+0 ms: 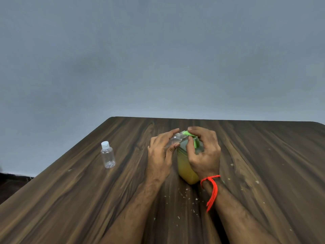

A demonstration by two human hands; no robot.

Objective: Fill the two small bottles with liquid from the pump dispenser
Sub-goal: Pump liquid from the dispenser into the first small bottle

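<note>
The first small bottle (174,139), uncapped and tilted, is held at the green nozzle of the pump dispenser (186,166) mid-tabletop; filling appears in hand. The left hand (161,152) pinches that bottle; the right hand (204,152) curls over the pump head, which next needs pressing down. The capped second bottle (107,155) stands well apart, left.

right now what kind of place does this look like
Probably a bare indoor room set up for a tabletop task, not a kitchen or bathroom: a dark wood-grain table, a blank grey wall behind it, and only a dispenser and small bottles on it.
</note>
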